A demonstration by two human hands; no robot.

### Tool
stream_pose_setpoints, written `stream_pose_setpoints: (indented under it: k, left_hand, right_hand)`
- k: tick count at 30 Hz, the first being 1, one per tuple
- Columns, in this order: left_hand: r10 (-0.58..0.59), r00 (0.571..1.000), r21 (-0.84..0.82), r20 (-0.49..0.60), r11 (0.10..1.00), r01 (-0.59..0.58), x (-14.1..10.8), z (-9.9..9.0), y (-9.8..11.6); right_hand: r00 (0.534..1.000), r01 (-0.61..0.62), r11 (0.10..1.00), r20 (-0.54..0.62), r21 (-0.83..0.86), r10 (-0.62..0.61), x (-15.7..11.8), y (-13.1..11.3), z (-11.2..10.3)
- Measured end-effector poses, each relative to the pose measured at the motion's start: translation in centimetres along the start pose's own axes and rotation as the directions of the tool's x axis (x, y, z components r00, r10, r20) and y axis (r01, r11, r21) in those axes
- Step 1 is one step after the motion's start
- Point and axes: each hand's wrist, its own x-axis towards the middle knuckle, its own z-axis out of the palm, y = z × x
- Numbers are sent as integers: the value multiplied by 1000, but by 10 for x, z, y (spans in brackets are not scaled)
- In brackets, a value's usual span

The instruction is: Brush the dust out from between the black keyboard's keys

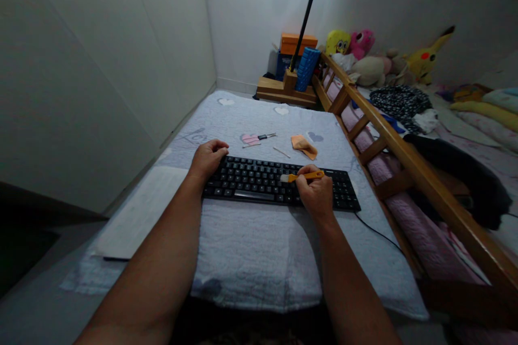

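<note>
A black keyboard point(251, 177) lies flat on the pale quilted cloth in front of me. My left hand point(209, 159) is closed on its far left corner, fingers curled over the edge. Pinched in my right hand point(315, 194) is a small brush point(290, 178) with a yellow-orange handle. Its pale bristles point left and are over the keys right of the middle; whether they touch cannot be told. Beyond the keyboard lie an orange cloth point(304, 146), two cotton swabs point(281, 152) and a small black-and-silver tool point(267, 136).
The keyboard's cable point(378, 232) runs off to the right. A wooden bed rail point(388, 135) borders the cloth-covered surface point(259, 248) on that side. A white sheet point(141, 215) lies at left. Behind stand a black pole point(309, 8) and an orange box point(298, 43).
</note>
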Motion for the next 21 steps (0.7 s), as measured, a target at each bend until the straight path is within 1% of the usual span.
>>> stream_pose_setpoints:
  k: [8,13,17,19,21]
  left_hand:
    - [-13,1000,-12,-2,1000,13,1,0,0]
    - [5,1000,-6,1,1000,-5,2,0,-5]
    - [20,1000,-1,6,1000,-20,5,0,-10]
    - [23,1000,-4,10,1000,-23,6,0,-10]
    - [20,1000,-5,10,1000,-20,6,0,-9]
  right_hand:
    - [990,6,989,-135,-145,-25,6,8,-9]
    - [981,-20,989,-196,-146,-9,8,9,-13]
    - [987,-33,999,-160,-32,28,7,7,-11]
    - [993,-36,999,-110,27,39,6,4,-9]
    - [998,-39,998,-57,46,42,4,3,-7]
